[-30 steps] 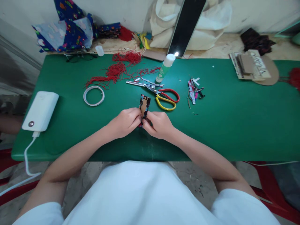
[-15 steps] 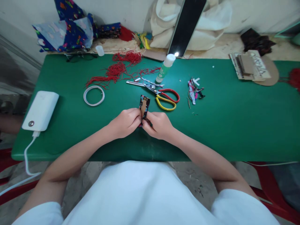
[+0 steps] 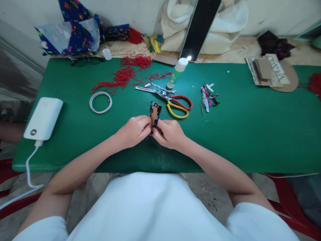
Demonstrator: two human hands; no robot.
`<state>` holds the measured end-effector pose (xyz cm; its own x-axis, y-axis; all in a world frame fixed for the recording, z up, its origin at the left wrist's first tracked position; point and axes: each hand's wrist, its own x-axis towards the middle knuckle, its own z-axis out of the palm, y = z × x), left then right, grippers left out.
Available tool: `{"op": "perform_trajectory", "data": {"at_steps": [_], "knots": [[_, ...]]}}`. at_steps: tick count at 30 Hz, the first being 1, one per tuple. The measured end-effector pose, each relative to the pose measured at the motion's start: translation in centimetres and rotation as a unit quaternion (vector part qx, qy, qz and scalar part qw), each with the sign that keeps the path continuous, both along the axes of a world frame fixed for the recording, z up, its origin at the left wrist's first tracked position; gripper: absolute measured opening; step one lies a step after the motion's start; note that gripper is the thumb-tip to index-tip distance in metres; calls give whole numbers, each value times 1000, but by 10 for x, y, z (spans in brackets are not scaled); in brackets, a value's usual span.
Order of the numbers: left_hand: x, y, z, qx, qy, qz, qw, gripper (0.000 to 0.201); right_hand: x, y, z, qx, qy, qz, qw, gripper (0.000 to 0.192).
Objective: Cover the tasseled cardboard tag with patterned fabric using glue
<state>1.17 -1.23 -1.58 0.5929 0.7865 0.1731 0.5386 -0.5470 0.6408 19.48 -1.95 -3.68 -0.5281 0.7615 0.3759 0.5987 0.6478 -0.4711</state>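
Note:
A small strip of brown cardboard edged with dark patterned fabric [image 3: 154, 113] stands up between my two hands near the table's front. My left hand [image 3: 135, 131] pinches its lower left side. My right hand [image 3: 172, 134] grips the lower right side, with thumb and fingers closed. The fingers hide the bottom of the strip, where a bit of reddish fabric peeks out. Just beyond my right hand lie scissors [image 3: 178, 106] with one red and one yellow handle. Behind them a glue bottle [image 3: 177, 73] with a white cap stands upright.
On the green table [image 3: 250, 134] are a tape roll [image 3: 100, 102], red thread [image 3: 122, 76], fabric scraps [image 3: 207, 97] and a white power bank [image 3: 43, 118] with a cable. Cardboard pieces [image 3: 267, 72] lie back right. A dark phone-like slab [image 3: 199, 30] leans at the back.
The fabric-edged cardboard strip has shifted very slightly to the right at its top. Both hands keep nearly the same place and grip.

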Motion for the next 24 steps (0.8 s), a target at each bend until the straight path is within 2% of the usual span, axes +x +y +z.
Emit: {"op": "perform_trajectory", "data": {"at_steps": [13, 24], "knots": [[1, -2, 3, -33, -2, 37, 999, 21, 0, 0, 0, 4, 4, 3, 1000, 21], [0, -2, 3, -33, -6, 47, 998, 24, 0, 0, 0, -13, 23, 2, 1000, 19]]}}
